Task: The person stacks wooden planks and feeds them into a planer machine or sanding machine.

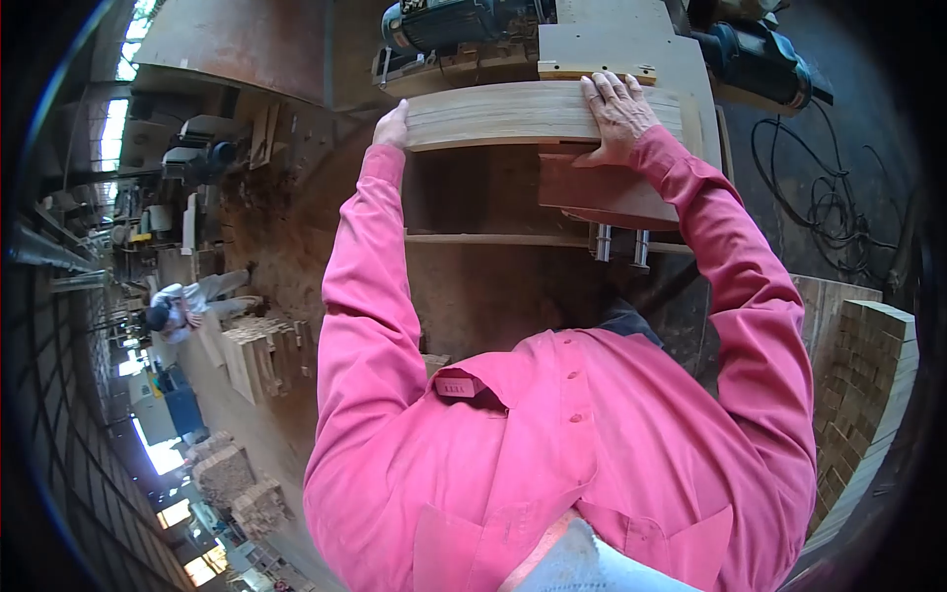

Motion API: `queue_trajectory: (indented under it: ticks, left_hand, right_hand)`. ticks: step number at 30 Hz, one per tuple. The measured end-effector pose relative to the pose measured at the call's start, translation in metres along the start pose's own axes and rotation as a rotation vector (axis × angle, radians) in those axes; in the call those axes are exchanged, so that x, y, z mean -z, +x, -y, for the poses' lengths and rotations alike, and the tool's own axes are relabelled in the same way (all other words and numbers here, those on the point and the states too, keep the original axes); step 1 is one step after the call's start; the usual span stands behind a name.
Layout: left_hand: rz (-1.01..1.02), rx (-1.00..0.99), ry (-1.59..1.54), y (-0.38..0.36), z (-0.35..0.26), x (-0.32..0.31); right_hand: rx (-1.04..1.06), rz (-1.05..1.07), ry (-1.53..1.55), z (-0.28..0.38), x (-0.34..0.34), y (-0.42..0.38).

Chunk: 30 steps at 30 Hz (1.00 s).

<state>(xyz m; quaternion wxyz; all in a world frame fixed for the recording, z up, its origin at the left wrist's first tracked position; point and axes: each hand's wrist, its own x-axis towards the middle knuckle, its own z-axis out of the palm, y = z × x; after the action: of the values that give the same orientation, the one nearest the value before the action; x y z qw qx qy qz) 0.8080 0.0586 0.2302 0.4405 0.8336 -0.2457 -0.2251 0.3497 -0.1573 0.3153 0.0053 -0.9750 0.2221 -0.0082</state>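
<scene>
The wood [503, 116] is laid partly over the bench [631, 47] – probably stiff, fairly heavy, not fragile. Its end is gripped by the left hand [392, 126]; its top is well steadied under the flat, open right hand [619, 118].

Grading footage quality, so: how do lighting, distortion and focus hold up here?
Head view: strong wide-angle bending, black corners; bright openings toward the left edge blown out; shadow below the curved wood; left hand and right hand clearly readable; distant person small and soft.
</scene>
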Motion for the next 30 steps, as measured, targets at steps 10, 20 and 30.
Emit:
queue_trajectory:
  ticks: [10, 20, 30]
  left_hand:
    - [-0.019, -0.175, 0.278, -0.107, -0.096, -0.011]
    - [0.384, -0.862, 1.043, -0.079, -0.151, -0.071]
    - [0.382, -0.766, 1.200, 0.036, -0.200, -0.115]
  right_hand:
    - [0.055, -0.187, -0.088, 0.001, -0.016, -0.002]
    - [0.062, -0.144, -0.119, -0.012, -0.003, 0.006]
    - [0.073, -0.183, -0.111, -0.082, -0.002, 0.110]
